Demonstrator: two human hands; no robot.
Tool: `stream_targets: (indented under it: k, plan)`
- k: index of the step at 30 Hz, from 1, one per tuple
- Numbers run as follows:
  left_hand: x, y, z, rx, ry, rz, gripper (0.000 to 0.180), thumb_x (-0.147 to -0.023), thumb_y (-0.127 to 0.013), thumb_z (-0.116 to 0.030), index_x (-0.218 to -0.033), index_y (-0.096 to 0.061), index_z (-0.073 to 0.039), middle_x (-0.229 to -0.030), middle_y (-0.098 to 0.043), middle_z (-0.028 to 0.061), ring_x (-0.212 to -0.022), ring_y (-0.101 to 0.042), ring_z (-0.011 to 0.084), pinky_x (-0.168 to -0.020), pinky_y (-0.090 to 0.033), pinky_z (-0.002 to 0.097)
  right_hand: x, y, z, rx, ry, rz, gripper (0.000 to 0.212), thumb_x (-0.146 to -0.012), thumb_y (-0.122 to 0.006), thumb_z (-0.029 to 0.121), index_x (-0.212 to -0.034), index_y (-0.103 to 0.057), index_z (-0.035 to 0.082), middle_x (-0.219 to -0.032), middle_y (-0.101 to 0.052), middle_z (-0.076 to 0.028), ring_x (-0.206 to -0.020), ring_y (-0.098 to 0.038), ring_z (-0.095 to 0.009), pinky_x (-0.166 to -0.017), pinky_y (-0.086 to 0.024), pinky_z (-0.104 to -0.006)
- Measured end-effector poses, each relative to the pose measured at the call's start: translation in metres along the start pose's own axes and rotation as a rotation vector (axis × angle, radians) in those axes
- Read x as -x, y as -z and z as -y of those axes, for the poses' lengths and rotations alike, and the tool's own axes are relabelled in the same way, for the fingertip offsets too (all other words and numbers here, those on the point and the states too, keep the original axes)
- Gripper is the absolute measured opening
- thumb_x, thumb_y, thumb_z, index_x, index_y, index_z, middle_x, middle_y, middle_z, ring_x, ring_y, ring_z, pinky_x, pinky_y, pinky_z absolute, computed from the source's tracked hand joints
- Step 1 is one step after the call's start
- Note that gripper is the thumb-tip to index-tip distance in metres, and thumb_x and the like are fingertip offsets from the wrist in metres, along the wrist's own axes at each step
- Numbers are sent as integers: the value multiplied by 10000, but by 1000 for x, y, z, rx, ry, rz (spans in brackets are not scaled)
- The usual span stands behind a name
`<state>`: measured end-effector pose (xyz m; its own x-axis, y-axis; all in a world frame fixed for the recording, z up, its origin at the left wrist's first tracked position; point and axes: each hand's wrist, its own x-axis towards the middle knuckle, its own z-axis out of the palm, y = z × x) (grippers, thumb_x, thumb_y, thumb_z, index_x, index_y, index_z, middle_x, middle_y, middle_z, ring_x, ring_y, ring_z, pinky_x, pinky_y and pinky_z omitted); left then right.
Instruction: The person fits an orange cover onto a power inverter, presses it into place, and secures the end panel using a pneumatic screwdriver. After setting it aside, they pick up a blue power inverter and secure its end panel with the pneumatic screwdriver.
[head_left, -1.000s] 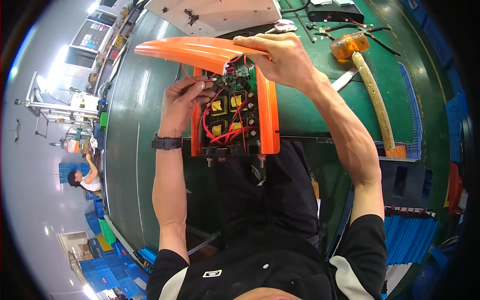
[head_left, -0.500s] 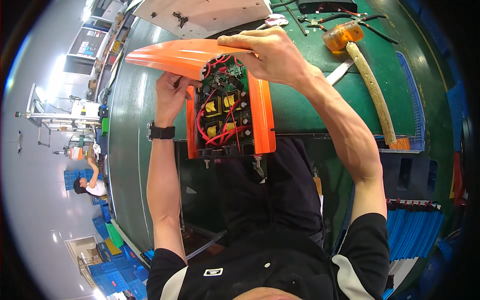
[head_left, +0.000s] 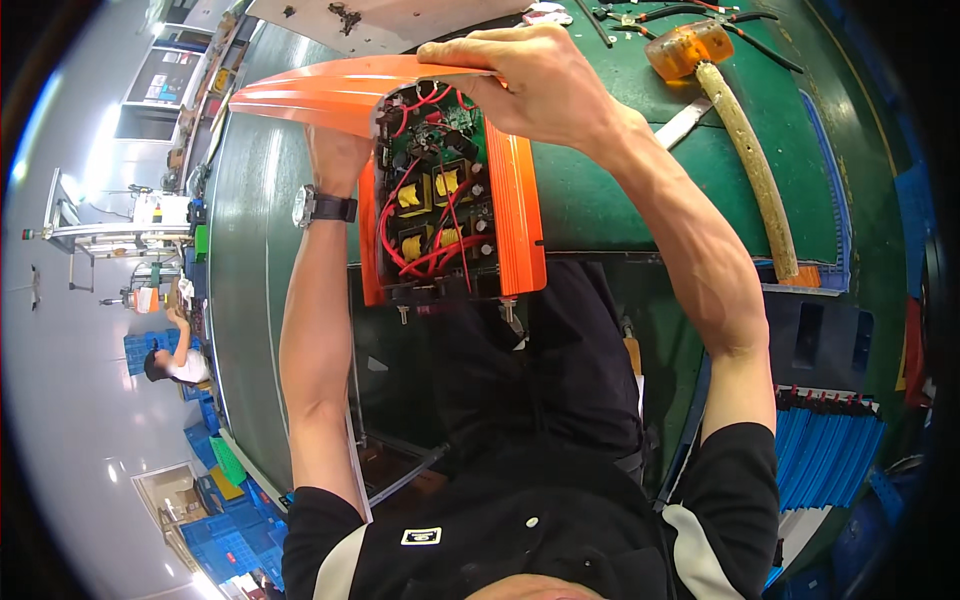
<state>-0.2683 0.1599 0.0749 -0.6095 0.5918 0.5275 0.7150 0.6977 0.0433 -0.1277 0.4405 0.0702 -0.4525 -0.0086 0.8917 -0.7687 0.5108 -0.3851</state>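
Observation:
A power-inverter-like device with an orange finned metal housing [head_left: 517, 215] stands before me, its top off. Inside show a green circuit board with yellow-wound transformers [head_left: 447, 183], red wires and capacitors. My right hand [head_left: 545, 85] is closed on the orange metal cover [head_left: 320, 92], its fingers over the top edge and thumb below. The cover tilts over the far end of the housing and sticks out to the left. My left hand [head_left: 338, 158] is up beneath the cover, beside the housing's left wall; its fingers are hidden. Metal terminals [head_left: 509, 311] stick out of the near end.
On the green bench [head_left: 590, 205] at right lie a mallet [head_left: 745, 165] with an amber head, a knife-like blade [head_left: 684, 124] and pliers [head_left: 750, 38]. A blue basket [head_left: 835, 190] stands at the bench's right edge. A pale panel [head_left: 400, 22] is at the back. A person [head_left: 180, 362] works far left.
The cover has moved a little up and to the left with my right hand. My left hand has gone further under it, its fingers now out of sight. The housing has shifted slightly left.

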Motion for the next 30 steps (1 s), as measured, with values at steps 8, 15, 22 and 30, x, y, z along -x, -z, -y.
stream_targets:
  k: [8,15,22,30]
  plan:
    - [1,-8,-10,-9,103,58,126,-913,-723,-112,-1015,-790,-80,-955,-784,125,-847,-759,243,-787,-566,350,-6,6,-3,-153,91,-23,291,-834,-685,22,-1116,-735,-31,-965,-765,-202,-775,-760,-321,-685,-621,-360]
    - [-10,-12,-15,114,241,234,96,-932,-709,-60,-1019,-736,-30,-949,-775,74,-887,-728,187,-848,-555,326,-5,8,-3,-178,102,-26,288,-827,-680,7,-1109,-715,-39,-928,-744,-207,-760,-737,-354,-673,-605,-380]
    - [-21,-11,13,309,167,340,118,-929,-727,-91,-1024,-755,-27,-989,-784,91,-933,-737,210,-864,-547,334,-6,5,-5,-150,116,-23,270,-837,-671,15,-1097,-717,-40,-874,-732,-204,-717,-723,-353,-637,-587,-387]
    - [-17,-14,-9,-2,150,249,155,-892,-751,-166,-1018,-801,-90,-935,-785,119,-858,-767,229,-780,-570,338,-6,7,-4,-144,121,-21,268,-823,-664,9,-1081,-715,-41,-873,-732,-207,-723,-727,-354,-647,-590,-387]
